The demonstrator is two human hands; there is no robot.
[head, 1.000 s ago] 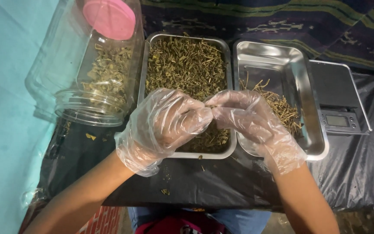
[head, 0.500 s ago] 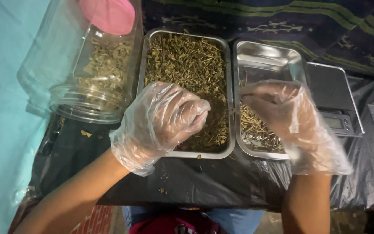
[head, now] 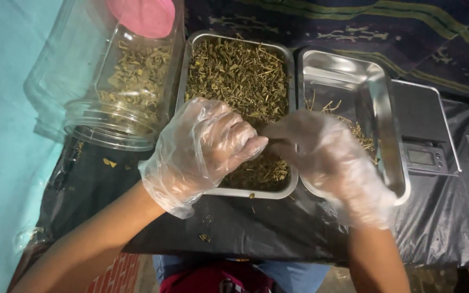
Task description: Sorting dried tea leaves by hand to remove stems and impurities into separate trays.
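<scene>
Left hand [head: 204, 149], right hand [head: 327, 157] meet over herb tray [head: 234, 191] front rim

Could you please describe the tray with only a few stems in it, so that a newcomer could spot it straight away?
On the black-covered table two steel trays sit side by side behind the gloved hands. The one meant is the right-hand tray, next to the flat scale. Its shiny bottom is mostly bare, while the left tray is heaped with dried herbs.

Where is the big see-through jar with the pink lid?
In the head view the jar lies tipped on its side at the far left, right beside the tray full of dried herbs, just beyond the left hand.
</scene>
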